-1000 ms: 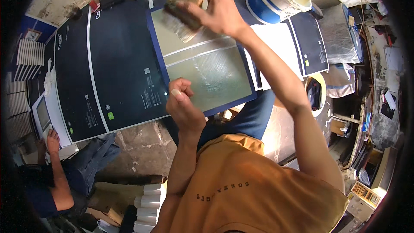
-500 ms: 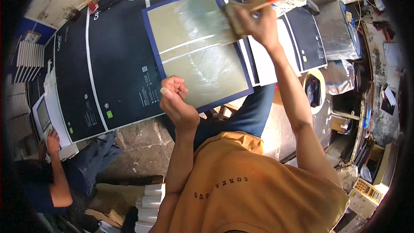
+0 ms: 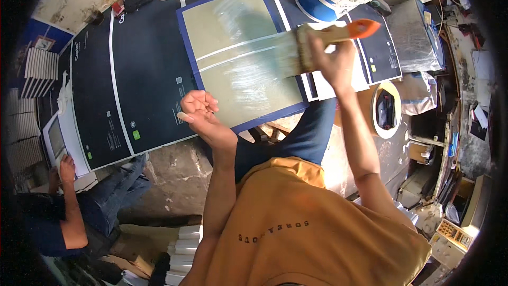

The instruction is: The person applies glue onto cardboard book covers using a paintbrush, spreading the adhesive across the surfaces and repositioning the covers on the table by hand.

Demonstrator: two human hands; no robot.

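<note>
"While the blue-bordered board [image 3: 248, 85] lies on the black-topped desk [image 3: 143, 63], where is the brush [image 3: 303, 47]?"

"At the board's right edge, its bristles [image 3: 287, 57] over the border; blur hides whether they touch."

"How does its long axis run?"

"Across that edge: bristles toward the board, orange handle tip [image 3: 365, 28] pointing away rightward and slightly toward the board's far side."

"Which hand is nearer?"

"The right hand [image 3: 338, 68], just right of the board, its grip closed around the brush. By the board's near left corner, the left hand [image 3: 206, 116] has an empty, loosely curled grip, thumb out."
</note>
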